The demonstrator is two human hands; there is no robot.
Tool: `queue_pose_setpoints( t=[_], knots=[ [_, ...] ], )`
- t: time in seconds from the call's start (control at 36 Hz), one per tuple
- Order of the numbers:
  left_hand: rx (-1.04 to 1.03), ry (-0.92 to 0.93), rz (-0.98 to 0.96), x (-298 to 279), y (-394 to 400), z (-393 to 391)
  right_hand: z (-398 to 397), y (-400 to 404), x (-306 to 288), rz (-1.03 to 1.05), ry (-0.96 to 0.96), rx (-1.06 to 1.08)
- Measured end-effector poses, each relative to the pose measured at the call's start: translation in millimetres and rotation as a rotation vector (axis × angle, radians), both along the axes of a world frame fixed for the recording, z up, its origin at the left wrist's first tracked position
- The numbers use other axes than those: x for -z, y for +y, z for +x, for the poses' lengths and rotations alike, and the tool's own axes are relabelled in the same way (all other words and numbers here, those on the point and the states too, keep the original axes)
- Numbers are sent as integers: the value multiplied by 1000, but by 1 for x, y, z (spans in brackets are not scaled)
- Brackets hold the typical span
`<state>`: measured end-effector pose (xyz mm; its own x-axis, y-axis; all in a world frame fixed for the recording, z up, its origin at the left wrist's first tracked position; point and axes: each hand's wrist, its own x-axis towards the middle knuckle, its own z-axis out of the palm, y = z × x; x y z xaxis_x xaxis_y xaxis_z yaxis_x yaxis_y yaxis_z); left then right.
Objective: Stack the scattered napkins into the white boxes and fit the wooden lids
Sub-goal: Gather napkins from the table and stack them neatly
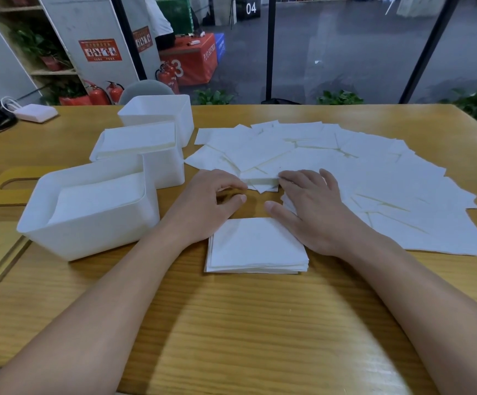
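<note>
— Three white boxes on my left, is that what you've got?

— Yes. The nearest box [89, 218] and the middle box [140, 155] each hold a stack of napkins up near the rim; the far box [157, 115] shows only its white inside from here.

— And your hands?

— Both down on the wooden table [231, 323], facing each other across a small stack of napkins [261, 182]. My left hand [211, 203] has its fingers curled in against that stack's left end, thumb tucked below. My right hand [314, 209] lies flatter, fingertips touching the stack's right end, thumb stretched out toward the left one. Whether either hand truly grips the paper, I can't tell; it looks more like pressing from both sides.

— Where's the rest of the paper?

— Scattered napkins [374, 178] fan out wide to my right and ahead, overlapping one another. One squared-up pile [256, 246] sits just in front of my wrists, close to me.

— Lids?

— Two wooden lids [0, 218] with slots lie flat at the far left, partly under the nearest box.
</note>
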<state>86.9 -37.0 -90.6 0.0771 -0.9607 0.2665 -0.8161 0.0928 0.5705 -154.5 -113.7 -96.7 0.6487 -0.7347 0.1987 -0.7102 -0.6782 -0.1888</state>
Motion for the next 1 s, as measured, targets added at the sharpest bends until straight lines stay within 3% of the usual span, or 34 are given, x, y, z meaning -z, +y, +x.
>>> queue_pose_setpoints(
  t=[0.19,0.39,0.56,0.67,0.78,0.89,1.0],
  knots=[
    [-64,77,-86,-7,1,-2,-1,6,-14,-90,-192,-57],
    [-11,-22,-85,-4,1,-5,-4,13,-19,-66,-353,-201],
    [-50,54,-189,-11,3,-5,-12,16,-22,-14,-534,-138],
    [54,175,-164,-17,10,-11,-14,18,-26,10,-618,-153],
    [181,105,-73,-20,14,-15,-14,28,-34,110,-764,-181],
    [123,73,-173,-8,4,-5,-15,28,-36,128,-873,-172],
    [33,172,-165,-5,1,2,-16,26,-35,198,-967,-169]
  ],
)
